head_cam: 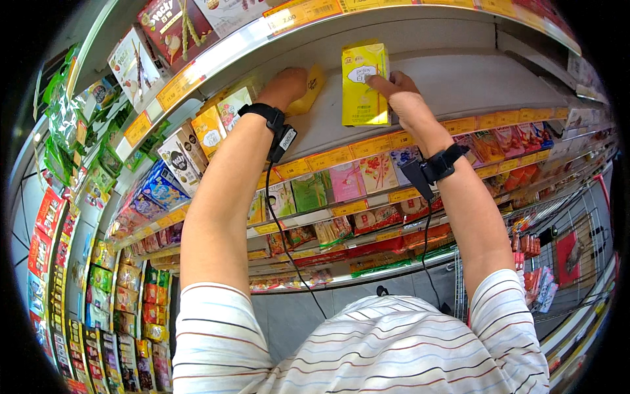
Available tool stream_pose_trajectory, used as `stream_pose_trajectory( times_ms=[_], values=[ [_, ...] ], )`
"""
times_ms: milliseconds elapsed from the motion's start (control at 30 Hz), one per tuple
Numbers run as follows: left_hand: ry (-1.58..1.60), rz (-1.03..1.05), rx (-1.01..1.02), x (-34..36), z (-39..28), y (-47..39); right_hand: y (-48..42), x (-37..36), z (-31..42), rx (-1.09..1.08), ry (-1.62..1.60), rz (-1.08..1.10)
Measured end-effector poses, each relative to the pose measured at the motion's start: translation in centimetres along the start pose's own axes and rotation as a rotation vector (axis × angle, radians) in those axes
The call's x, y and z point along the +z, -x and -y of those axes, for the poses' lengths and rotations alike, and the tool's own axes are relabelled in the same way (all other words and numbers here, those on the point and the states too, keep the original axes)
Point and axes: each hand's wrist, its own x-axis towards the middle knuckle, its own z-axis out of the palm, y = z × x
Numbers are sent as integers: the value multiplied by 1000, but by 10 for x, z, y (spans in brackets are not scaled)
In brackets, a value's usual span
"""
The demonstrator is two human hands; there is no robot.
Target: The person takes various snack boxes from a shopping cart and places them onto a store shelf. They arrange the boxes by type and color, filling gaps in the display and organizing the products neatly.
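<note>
My right hand (401,88) holds a yellow-green Pejoy snack box (358,98) by its right side, upright over the shelf. My left hand (286,88) is further left on the same shelf, its fingers curled against an orange-yellow snack box (309,93) that stands tilted; the hand's far side is hidden, so its hold on that box cannot be judged. Left of this wrist stand an orange Pejoy box (209,130) and a white floral box (233,111). Both wrists wear black straps with small devices and cables.
Price labels line the shelf's front edge (334,156). Below are shelves of snack boxes, among them a green box (308,192). Pocky boxes, one of them dark red (174,29), stand on the shelf above. A wire cart (585,246) is at the lower right, packaged snacks (101,280) at the left.
</note>
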Motion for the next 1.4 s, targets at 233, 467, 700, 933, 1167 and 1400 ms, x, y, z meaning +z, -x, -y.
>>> stream_pose_trajectory(
  times_ms=[233, 467, 700, 933, 1167, 1400],
  values=[
    [-32, -70, -32, 3, 3, 6, 2, -2, 6, 68, 150, 31],
    [-70, -148, -20, -9, -4, 14, 9, 2, 14, 0, 72, -21],
    [118, -264, 98, 2, -38, 4, 8, 1, 11, 19, 45, 5],
    [-83, -175, 143, 16, -5, -19, 4, 0, 5, 33, 56, 27],
    [-180, -5, -5, -9, -1, -2, 19, 4, 25, 7, 90, 50],
    [37, -139, 79, -1, -7, -1, 24, 4, 31, 13, 63, 100]
  ],
)
